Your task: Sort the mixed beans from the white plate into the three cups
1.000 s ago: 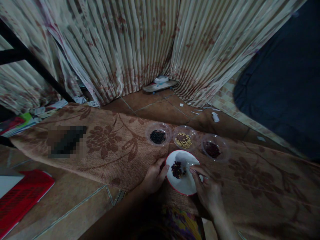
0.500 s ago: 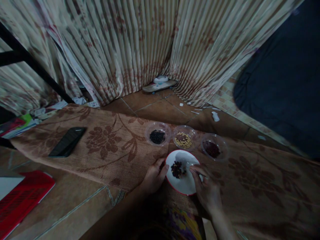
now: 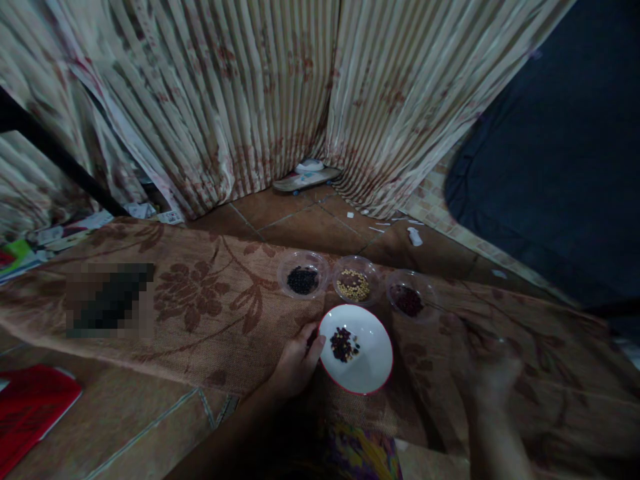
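A white bowl with a red rim (image 3: 367, 373) sits on a brown flowered cloth (image 3: 210, 300) and holds a small heap of mixed beans (image 3: 343, 344). My left hand (image 3: 295, 363) grips the bowl's left edge, thumb against the rim. My right hand (image 3: 483, 363) hovers to the right of the bowl, smeared by motion, so its fingers are unclear. Behind the bowl stand three clear cups: one with black beans (image 3: 301, 280), one with yellow beans (image 3: 353, 285), one with dark red beans (image 3: 408, 300).
A dark phone (image 3: 107, 303) lies on the cloth at the left. A red book (image 3: 25, 410) lies on the tiled floor lower left. Striped curtains (image 3: 240, 100) hang behind, with a sandal (image 3: 306, 177) at their foot. A dark cloth mass (image 3: 550, 153) fills the right.
My right hand has left the bowl's right rim and swung out to the right. The left hand stays on the bowl. The view has shifted slightly.
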Motion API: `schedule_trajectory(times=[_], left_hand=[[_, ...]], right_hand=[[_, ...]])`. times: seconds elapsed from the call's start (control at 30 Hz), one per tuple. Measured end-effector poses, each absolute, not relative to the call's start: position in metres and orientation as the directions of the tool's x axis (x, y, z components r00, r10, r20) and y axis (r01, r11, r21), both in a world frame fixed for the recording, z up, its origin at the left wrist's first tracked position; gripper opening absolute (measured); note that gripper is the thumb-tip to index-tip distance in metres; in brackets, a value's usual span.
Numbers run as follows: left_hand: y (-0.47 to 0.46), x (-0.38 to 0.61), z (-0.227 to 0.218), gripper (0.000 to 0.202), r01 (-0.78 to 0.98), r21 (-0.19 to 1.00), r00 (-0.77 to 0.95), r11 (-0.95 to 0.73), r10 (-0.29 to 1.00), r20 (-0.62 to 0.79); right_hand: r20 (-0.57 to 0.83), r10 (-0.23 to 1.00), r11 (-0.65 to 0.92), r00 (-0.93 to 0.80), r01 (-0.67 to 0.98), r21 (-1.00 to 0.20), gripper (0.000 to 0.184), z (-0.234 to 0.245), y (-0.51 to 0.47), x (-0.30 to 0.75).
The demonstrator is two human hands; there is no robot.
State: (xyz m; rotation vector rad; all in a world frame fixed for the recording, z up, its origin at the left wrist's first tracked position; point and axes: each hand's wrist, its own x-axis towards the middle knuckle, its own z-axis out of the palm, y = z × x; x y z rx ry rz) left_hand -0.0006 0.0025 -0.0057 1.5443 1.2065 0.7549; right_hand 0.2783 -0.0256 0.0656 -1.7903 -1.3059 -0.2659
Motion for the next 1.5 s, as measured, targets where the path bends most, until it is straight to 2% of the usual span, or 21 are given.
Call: schedule_trajectory(times=[0.1, 0.23, 0.37, 0.5, 0.6, 0.93, 1.1, 1.23, 1.33, 1.5], left_hand=[[0.003, -0.001, -0.005, 0.034, 0.327, 0.945, 0.304, -0.006, 0.947, -0.099], [0.002, -0.001, -0.003, 0.034, 0.336, 0.942, 0.302, -0.005, 0.948, -0.102], [0.002, 0.0, -0.003, 0.032, 0.348, 0.937, 0.291, -0.015, 0.952, -0.093], [0.002, 0.0, -0.004, 0.032, 0.348, 0.937, 0.286, -0.017, 0.954, -0.089], [0.002, 0.0, -0.004, 0.033, 0.347, 0.938, 0.286, -0.005, 0.953, -0.101], [0.002, 0.0, -0.005, 0.034, 0.342, 0.94, 0.297, -0.005, 0.949, -0.103], [0.002, 0.0, -0.005, 0.035, 0.333, 0.943, 0.306, -0.01, 0.947, -0.098], [0.001, 0.0, -0.004, 0.035, 0.333, 0.943, 0.305, -0.012, 0.947, -0.096], [0.001, -0.001, -0.005, 0.035, 0.329, 0.944, 0.319, -0.007, 0.942, -0.104], [0.002, -0.001, -0.005, 0.036, 0.328, 0.945, 0.313, 0.006, 0.943, -0.114]], right_hand=[[0.621, 0.612, -0.118, 0.489, 0.834, -0.54, 0.029, 0.059, -0.023, 0.291], [0.571, 0.575, -0.028, 0.587, 0.711, -0.703, 0.028, 0.051, -0.029, 0.274], [0.423, 0.667, -0.017, 0.613, 0.581, -0.814, 0.027, 0.046, -0.041, 0.24], [0.227, 0.821, -0.066, 0.524, 0.481, -0.874, 0.025, 0.034, -0.052, 0.212], [0.175, 0.868, -0.067, 0.465, 0.459, -0.886, 0.024, 0.027, -0.056, 0.203], [0.132, 0.926, -0.052, 0.353, 0.467, -0.883, 0.022, 0.021, -0.063, 0.192], [0.133, 0.971, 0.007, 0.199, 0.53, -0.848, 0.021, 0.023, -0.057, 0.186], [0.207, 0.913, -0.055, 0.351, 0.608, -0.792, 0.022, 0.027, -0.055, 0.2], [0.217, 0.874, -0.097, 0.435, 0.593, -0.799, 0.024, 0.029, -0.058, 0.206], [0.123, 0.956, -0.026, 0.265, 0.497, -0.868, 0.023, 0.026, -0.065, 0.191]])
